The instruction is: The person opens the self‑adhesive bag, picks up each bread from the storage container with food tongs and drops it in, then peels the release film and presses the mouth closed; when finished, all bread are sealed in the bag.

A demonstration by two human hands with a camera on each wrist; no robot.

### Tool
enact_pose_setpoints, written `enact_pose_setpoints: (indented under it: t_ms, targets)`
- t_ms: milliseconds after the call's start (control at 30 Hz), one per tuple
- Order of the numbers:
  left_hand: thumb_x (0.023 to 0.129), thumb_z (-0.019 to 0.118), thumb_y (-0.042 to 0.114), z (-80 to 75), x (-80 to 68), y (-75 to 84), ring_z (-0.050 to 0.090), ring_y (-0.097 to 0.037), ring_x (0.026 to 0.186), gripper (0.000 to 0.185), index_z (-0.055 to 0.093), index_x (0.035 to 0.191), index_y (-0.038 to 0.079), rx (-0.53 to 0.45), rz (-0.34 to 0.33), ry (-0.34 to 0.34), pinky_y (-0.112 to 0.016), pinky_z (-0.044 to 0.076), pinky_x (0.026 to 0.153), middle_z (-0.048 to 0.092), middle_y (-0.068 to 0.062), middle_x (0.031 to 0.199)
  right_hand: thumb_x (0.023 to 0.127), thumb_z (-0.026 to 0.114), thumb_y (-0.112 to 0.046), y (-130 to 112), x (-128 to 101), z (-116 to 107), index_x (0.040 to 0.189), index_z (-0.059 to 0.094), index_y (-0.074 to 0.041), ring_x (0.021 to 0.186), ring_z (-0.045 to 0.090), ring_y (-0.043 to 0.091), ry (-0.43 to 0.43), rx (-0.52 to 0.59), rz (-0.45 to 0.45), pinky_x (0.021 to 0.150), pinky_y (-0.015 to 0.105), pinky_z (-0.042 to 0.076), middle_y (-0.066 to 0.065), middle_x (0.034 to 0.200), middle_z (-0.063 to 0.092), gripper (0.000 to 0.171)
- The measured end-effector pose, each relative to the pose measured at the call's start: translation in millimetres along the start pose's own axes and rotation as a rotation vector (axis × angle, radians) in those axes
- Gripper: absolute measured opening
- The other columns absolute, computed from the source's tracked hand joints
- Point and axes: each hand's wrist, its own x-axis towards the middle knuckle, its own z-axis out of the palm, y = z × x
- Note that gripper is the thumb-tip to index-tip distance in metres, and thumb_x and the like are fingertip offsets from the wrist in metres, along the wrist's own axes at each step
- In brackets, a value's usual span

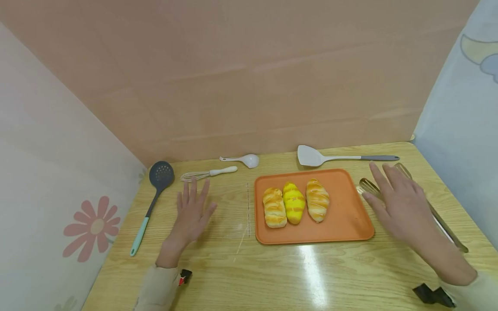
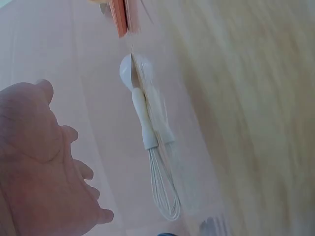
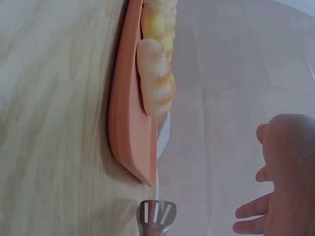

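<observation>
Under the flat, spread right hand: metal tongs, long, slotted tips, beside orange tray; left hand spread, empty.

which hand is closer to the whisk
Left. The left hand hovers open just in front of the whisk, fingertips near its wires. The right hand is far across the orange tray, over the tongs.

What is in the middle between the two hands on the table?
In the head view, the orange tray sits between the left hand and the right hand. It carries three bread rolls side by side, the middle one yellow.
</observation>
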Motion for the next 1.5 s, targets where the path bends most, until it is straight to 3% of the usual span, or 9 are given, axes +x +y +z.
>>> enact_pose_setpoints:
  t_ms: [133, 400, 633, 867, 967, 1100, 1200, 1367, 1500]
  targets:
    - [0.12, 0.045, 0.039, 7.8, 1.6, 1.2, -0.016, -0.055, 0.166, 0.073, 0.014, 0.179, 0.01, -0.044, 0.022, 0.014, -0.078, -0.01, 0.128, -0.009, -0.029, 0.182, 0.117, 0.055, -0.036, -7.2, 0.2, 6.5, 0.175, 0.031, -0.007, 0.146, 0.041, 0.065, 0.087, 0.037, -0.033, 0.113, 0.085, 0.028, 0.041, 0.16, 0.045, 0.068]
    - [0.119, 0.05, 0.032, 20.4, 3.8, 4.9, 0.011, -0.061, 0.164, 0.069, 0.023, 0.176, 0.004, -0.115, 0.09, 0.076, -0.079, 0.006, 0.13, 0.013, -0.037, 0.178, 0.115, 0.06, -0.038, -31.3, 1.3, 15.7, 0.165, 0.048, -0.002, 0.134, 0.054, 0.062, 0.223, 0.137, -0.125, 0.098, 0.083, 0.039, 0.036, 0.15, 0.059, 0.062]
    - [0.116, 0.06, 0.025, 26.8, 7.5, 10.5, 0.029, -0.061, 0.159, 0.061, 0.042, 0.169, 0.002, -0.175, 0.077, 0.108, -0.083, 0.029, 0.122, 0.03, -0.037, 0.173, 0.112, 0.066, -0.033, -52.6, 0.8, 26.5, 0.162, 0.052, -0.001, 0.133, 0.056, 0.06, 0.203, 0.192, -0.151, 0.101, 0.083, 0.04, 0.032, 0.148, 0.062, 0.061]
    - [0.109, 0.072, 0.021, 40.2, 14.1, 10.9, 0.05, -0.058, 0.146, 0.043, 0.068, 0.143, -0.006, -0.169, 0.173, 0.234, -0.077, 0.042, 0.116, 0.055, -0.036, 0.156, 0.106, 0.074, -0.021, -78.0, 0.8, 42.7, 0.16, 0.054, -0.003, 0.134, 0.057, 0.054, 0.154, 0.234, -0.168, 0.106, 0.077, 0.042, 0.026, 0.15, 0.062, 0.061]
    - [0.106, 0.076, 0.019, 43.3, 16.4, 13.2, 0.054, -0.054, 0.145, 0.038, 0.072, 0.136, -0.004, -0.186, 0.152, 0.236, -0.073, 0.045, 0.116, 0.059, -0.032, 0.153, 0.106, 0.073, -0.021, -88.1, 1.5, 50.6, 0.159, 0.056, -0.002, 0.132, 0.06, 0.051, 0.161, 0.25, -0.197, 0.107, 0.072, 0.044, 0.025, 0.148, 0.064, 0.059]
    - [0.101, 0.082, 0.008, 44.0, 17.6, 21.2, 0.058, -0.051, 0.142, 0.029, 0.077, 0.127, -0.002, -0.238, 0.063, 0.217, -0.07, 0.048, 0.116, 0.065, -0.028, 0.15, 0.104, 0.075, -0.02, -100.4, 1.9, 61.1, 0.159, 0.057, -0.004, 0.131, 0.062, 0.049, 0.158, 0.259, -0.235, 0.109, 0.07, 0.045, 0.023, 0.147, 0.065, 0.061]
    - [0.1, 0.083, 0.007, 48.0, 18.1, 23.0, 0.061, -0.048, 0.141, 0.026, 0.078, 0.124, -0.001, -0.275, 0.023, 0.227, -0.066, 0.05, 0.116, 0.067, -0.024, 0.148, 0.108, 0.071, -0.027, -108.2, 0.9, 69.0, 0.159, 0.058, -0.005, 0.13, 0.063, 0.046, 0.164, 0.269, -0.264, 0.107, 0.068, 0.048, 0.021, 0.145, 0.066, 0.057]
    - [0.097, 0.086, 0.003, 55.7, 19.5, 21.6, 0.066, -0.046, 0.136, 0.023, 0.08, 0.119, -0.002, -0.345, 0.013, 0.273, -0.063, 0.053, 0.115, 0.072, -0.023, 0.141, 0.118, 0.052, -0.047, -121.7, -0.3, 79.2, 0.155, 0.061, -0.005, 0.126, 0.065, 0.045, 0.179, 0.297, -0.296, 0.102, 0.065, 0.051, 0.02, 0.142, 0.068, 0.057]
    - [0.094, 0.087, -0.001, 63.2, 21.7, 17.7, 0.069, -0.045, 0.134, 0.025, 0.081, 0.117, -0.004, -0.417, 0.019, 0.298, -0.058, 0.055, 0.113, 0.076, -0.022, 0.135, 0.117, 0.054, -0.046, -132.8, 0.6, 83.7, 0.154, 0.062, -0.007, 0.126, 0.067, 0.042, 0.172, 0.308, -0.306, 0.102, 0.065, 0.053, 0.017, 0.141, 0.069, 0.054]
